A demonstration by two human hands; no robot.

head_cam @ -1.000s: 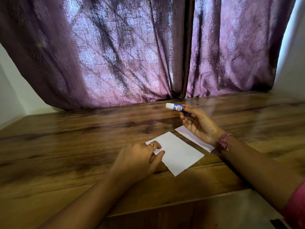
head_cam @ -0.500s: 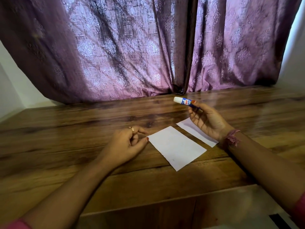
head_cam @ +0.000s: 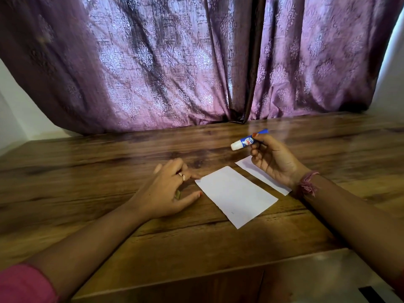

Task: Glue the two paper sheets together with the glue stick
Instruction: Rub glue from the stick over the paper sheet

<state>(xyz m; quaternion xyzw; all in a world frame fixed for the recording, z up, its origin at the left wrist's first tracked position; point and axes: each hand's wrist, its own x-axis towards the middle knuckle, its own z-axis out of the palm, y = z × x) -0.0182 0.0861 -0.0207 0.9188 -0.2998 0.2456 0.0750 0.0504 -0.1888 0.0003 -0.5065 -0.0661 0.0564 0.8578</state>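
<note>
Gripping the glue stick (head_cam: 246, 141) in our right hand (head_cam: 274, 162), white cap end pointing left and seemingly still on, we hold it above the far paper sheet (head_cam: 258, 173); our left hand (head_cam: 166, 193) rests relaxed and empty on the table (head_cam: 87, 167) just left of the near sheet (head_cam: 236, 195), probably ready to steady it; the right wrist hides part of the far sheet; the label is unreadable.

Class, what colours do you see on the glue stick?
Glue stick: blue body, white cap, red-and-white label; head view.
</note>
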